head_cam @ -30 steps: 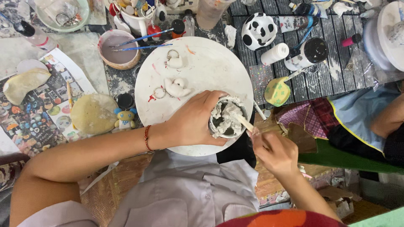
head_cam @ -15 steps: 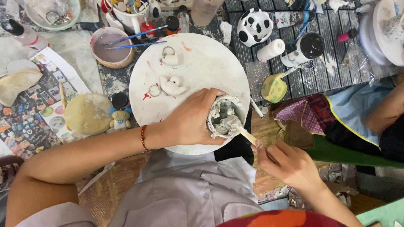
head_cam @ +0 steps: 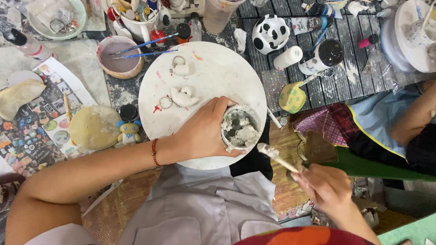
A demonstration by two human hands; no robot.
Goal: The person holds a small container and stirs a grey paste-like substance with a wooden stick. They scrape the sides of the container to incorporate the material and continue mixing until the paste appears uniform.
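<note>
My left hand [head_cam: 204,131] grips a small cup [head_cam: 240,128] caked with grey-white paste, holding it on the near right edge of a round white board [head_cam: 213,68]. My right hand [head_cam: 329,188] holds a wooden stick [head_cam: 278,157] whose paste-coated tip sits just outside the cup, to its lower right. Two small white figures with key rings [head_cam: 181,96] lie on the board left of the cup.
A bowl of greyish water with two brushes [head_cam: 119,58] stands at the board's upper left. A black-and-white spotted figure [head_cam: 270,31], bottles [head_cam: 320,56] and a yellow sponge [head_cam: 292,97] lie to the right. Another person's arm [head_cam: 415,115] is at far right. A round tan pad [head_cam: 94,128] lies left.
The stick has come out of the cup: my right hand has drawn it down and to the right. My left hand still holds the cup in place.
</note>
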